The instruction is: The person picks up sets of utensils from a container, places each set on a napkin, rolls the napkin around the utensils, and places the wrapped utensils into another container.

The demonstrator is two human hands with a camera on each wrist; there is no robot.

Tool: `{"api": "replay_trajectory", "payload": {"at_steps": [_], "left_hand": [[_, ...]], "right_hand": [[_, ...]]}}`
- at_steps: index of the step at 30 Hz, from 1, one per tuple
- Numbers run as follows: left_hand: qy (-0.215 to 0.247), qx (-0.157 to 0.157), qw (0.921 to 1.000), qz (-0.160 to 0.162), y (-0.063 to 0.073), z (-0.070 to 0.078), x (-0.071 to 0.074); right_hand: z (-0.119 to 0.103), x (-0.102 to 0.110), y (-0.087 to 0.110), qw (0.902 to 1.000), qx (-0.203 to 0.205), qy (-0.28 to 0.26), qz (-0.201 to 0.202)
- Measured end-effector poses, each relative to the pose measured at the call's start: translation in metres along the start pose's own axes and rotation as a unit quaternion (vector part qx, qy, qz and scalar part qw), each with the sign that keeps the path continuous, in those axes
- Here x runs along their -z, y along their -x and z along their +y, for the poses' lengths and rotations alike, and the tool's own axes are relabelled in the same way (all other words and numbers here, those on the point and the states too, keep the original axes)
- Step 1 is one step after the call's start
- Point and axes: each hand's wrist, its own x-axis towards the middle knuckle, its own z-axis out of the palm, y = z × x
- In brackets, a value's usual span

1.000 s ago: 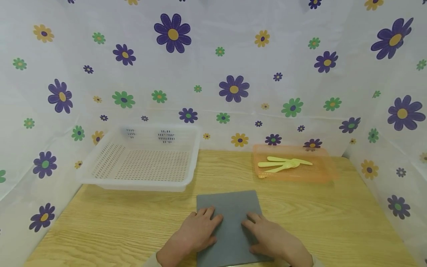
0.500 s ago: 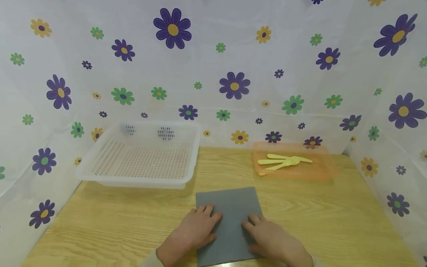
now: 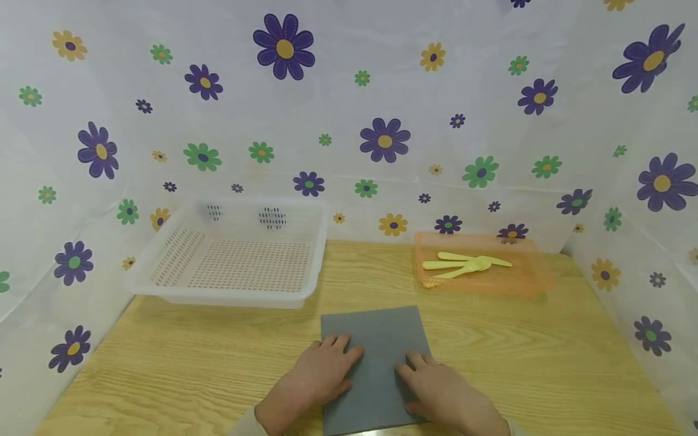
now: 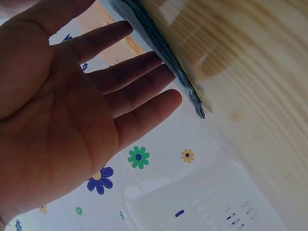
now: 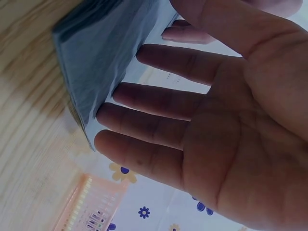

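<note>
A folded grey cloth (image 3: 382, 339) lies flat on the table near its front, and layered edges show along its side in the left wrist view. On the cloth's left part rests my left hand (image 3: 323, 370), fingertips touching the top. My right hand (image 3: 436, 387) touches the right part in the same way. Both hands have their fingers spread and nearly straight: the left palm (image 4: 62, 106) and right palm (image 5: 231, 130) show bare, with nothing gripped. Between the two hands a strip of the cloth is uncovered.
A white perforated basket (image 3: 218, 298) stands at the back left of the wooden table (image 3: 518, 357). At the back right, an orange basket (image 3: 491, 287) holds several pale yellow utensils (image 3: 473, 265), one of them a knife. A flower-printed sheet (image 3: 338, 109) surrounds the back and sides.
The head view has shifted slightly, so the scene sits a little higher than a second ago. The right thumb has drawn slightly inward at the cloth's edge; otherwise both hands stay in place.
</note>
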Motion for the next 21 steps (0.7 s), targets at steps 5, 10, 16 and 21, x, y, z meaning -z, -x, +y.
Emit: {"api": "replay_trajectory", "payload": {"at_steps": [5, 10, 16, 21], "left_hand": [[0.017, 0.011, 0.9998, -0.003, -0.0001, 0.0004, 0.0001], [0.018, 0.016, 0.9997, -0.008, 0.0000, 0.0009, 0.0007], [0.014, 0.016, 0.9997, -0.008, -0.0002, 0.0013, 0.0015], [0.014, 0.018, 0.9997, -0.012, -0.0002, 0.0013, 0.0019]], "right_hand": [[-0.0016, 0.0009, 0.0009, 1.0000, -0.003, 0.000, -0.001], [-0.0019, -0.0001, 0.0018, 0.9999, -0.001, -0.009, 0.005], [-0.0016, -0.0012, 0.0019, 0.9996, -0.002, -0.024, 0.017], [-0.0014, -0.0006, 0.0009, 0.9995, -0.006, -0.030, 0.011]]}}
